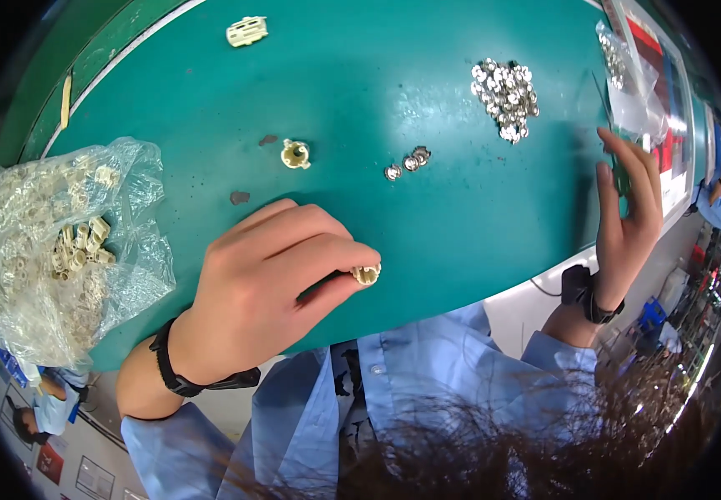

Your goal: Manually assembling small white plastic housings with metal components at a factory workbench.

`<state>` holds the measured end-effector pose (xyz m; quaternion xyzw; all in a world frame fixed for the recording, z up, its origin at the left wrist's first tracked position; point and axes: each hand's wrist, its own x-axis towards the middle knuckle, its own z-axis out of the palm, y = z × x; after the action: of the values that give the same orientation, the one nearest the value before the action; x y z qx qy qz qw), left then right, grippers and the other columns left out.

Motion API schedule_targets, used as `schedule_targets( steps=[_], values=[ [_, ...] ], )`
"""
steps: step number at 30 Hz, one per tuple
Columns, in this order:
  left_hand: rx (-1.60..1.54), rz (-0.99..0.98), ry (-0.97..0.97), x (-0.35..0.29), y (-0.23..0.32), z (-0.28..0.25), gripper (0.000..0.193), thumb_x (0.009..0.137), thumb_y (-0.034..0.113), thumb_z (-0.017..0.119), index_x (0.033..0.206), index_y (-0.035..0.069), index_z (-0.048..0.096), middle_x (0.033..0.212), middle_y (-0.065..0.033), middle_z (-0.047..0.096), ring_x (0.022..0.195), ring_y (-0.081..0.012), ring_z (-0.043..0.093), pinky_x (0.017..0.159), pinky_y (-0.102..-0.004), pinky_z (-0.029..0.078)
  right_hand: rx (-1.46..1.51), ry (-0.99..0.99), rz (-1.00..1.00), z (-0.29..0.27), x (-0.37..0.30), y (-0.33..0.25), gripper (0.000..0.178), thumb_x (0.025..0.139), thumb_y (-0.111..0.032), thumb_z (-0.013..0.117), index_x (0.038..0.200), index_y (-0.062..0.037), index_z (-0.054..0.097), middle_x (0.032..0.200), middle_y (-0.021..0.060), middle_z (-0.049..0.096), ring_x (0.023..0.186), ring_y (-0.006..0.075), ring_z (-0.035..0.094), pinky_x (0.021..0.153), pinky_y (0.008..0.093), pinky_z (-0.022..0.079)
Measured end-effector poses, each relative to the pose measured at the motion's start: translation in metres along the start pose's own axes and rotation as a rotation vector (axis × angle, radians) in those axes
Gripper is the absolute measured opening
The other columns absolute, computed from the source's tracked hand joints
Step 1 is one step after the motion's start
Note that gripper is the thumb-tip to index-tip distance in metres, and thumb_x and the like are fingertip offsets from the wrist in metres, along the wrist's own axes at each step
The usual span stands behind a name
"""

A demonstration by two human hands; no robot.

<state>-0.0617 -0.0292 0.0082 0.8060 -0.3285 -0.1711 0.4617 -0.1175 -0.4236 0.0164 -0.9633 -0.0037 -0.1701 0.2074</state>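
My left hand rests on the green table and pinches a small cream plastic part between thumb and forefinger. My right hand is raised at the table's right edge, fingers curled around a thin dark green tool. Between the hands lie three small silver metal caps in a row. A second cream plastic part stands alone beyond my left hand. A pile of several silver caps lies farther back on the right.
A clear plastic bag full of cream plastic parts sits at the left. Another cream piece lies at the far edge. A clear bag with silver caps lies at the far right. Two dark specks mark the table.
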Motion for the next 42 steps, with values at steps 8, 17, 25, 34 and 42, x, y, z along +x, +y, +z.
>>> schedule_targets(
  steps=[8,17,25,34,42],
  values=[
    [-0.002,-0.041,0.035,0.003,0.009,0.0,0.028,0.082,-0.001,0.099,0.105,0.01,0.088,0.095,-0.0006,0.075,0.072,-0.0103,0.06,0.059,-0.0272,0.045,-0.156,-0.125,0.044,-0.013,0.021,-0.021,0.036,0.101,-0.004,0.08,0.136,-0.0103,0.085,0.127,0.0056,0.078,0.1,0.0147,0.069,0.079,0.0307,0.056],
    [0.033,0.012,0.032,-0.003,0.004,0.001,0.03,0.08,0.003,0.1,0.104,0.009,0.082,0.091,-0.0015,0.071,0.073,-0.0144,0.063,0.061,-0.0299,0.05,0.166,-0.329,-0.459,0.043,0.049,-0.115,0.023,0.089,-0.008,0.088,0.113,-0.0104,0.086,0.105,0.0072,0.074,0.087,0.0257,0.072,0.072,0.0418,0.058],
    [0.047,-0.063,0.172,0.004,0.007,-0.029,0.04,0.08,0.008,0.099,0.114,0.009,0.078,0.102,-0.004,0.072,0.083,-0.0212,0.069,0.071,-0.0354,0.057,0.141,-0.524,-0.546,0.057,0.073,-0.12,0.015,0.09,-0.008,0.086,0.102,-0.0075,0.077,0.096,0.007,0.069,0.089,0.0274,0.074,0.074,0.0424,0.059],
    [0.225,0.12,0.308,0.014,-0.023,-0.015,0.03,0.084,0.011,0.095,0.109,0.01,0.078,0.102,-0.0048,0.072,0.09,-0.0263,0.069,0.077,-0.0401,0.058,0.224,-0.712,-0.486,0.055,0.085,-0.132,0.016,0.089,-0.003,0.084,0.103,-0.0071,0.077,0.095,0.0084,0.069,0.086,0.0291,0.073,0.073,0.0416,0.059],
    [0.21,0.161,0.161,0.004,-0.018,-0.016,0.025,0.081,0.016,0.094,0.101,0.013,0.08,0.099,-0.0011,0.071,0.088,-0.026,0.068,0.081,-0.0406,0.057,0.277,-0.766,-0.441,0.055,0.08,-0.135,0.02,0.086,-0.003,0.091,0.101,-0.0064,0.078,0.092,0.0082,0.069,0.082,0.0277,0.073,0.071,0.0401,0.058]
  ],
)
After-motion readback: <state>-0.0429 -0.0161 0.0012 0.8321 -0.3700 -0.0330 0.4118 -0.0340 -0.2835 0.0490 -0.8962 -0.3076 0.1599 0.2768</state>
